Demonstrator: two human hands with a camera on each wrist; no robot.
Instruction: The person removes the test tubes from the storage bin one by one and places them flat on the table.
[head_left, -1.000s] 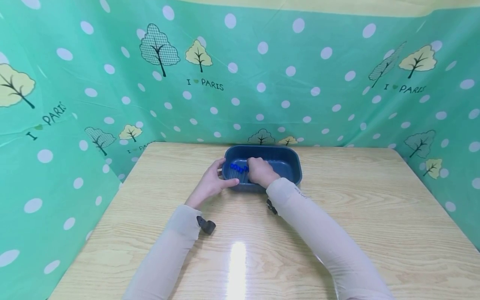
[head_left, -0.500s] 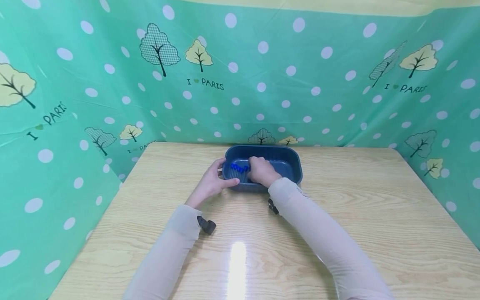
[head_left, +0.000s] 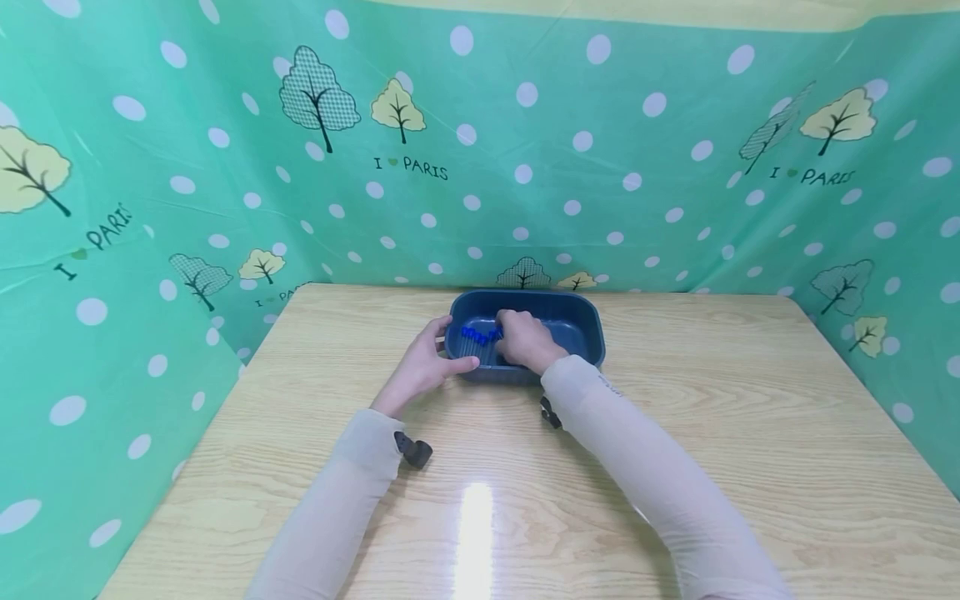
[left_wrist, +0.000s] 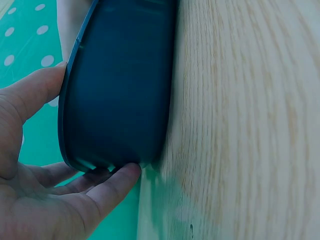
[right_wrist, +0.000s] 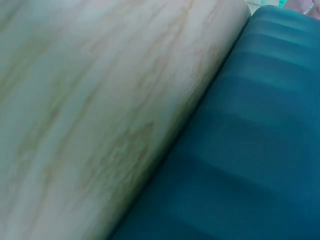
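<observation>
A dark blue oblong basin (head_left: 573,310) stands on the table near its back edge. At its left end my left hand (head_left: 422,365) holds it, thumb on the front rim and fingers against the end wall. The left wrist view shows the thumb (left_wrist: 42,89) at the rim and fingertips on the outer wall. Inside the basin, several small bright blue pieces (head_left: 477,337) lie in a bent row over the ridged floor. My right hand (head_left: 522,337) reaches in with curled fingers at the row's right end, pinching the last blue piece; its fingertips are mostly hidden.
The wooden table (head_left: 712,417) extends around the basin, with a bright light reflection in front. A green dotted cloth (head_left: 480,167) hangs behind and at both sides. The right wrist view holds only the basin's outer wall (right_wrist: 250,150) and tabletop.
My right hand has shifted slightly to the right inside the basin, and more of the blue row shows beside its fingertips. The left hand and the basin have stayed in place.
</observation>
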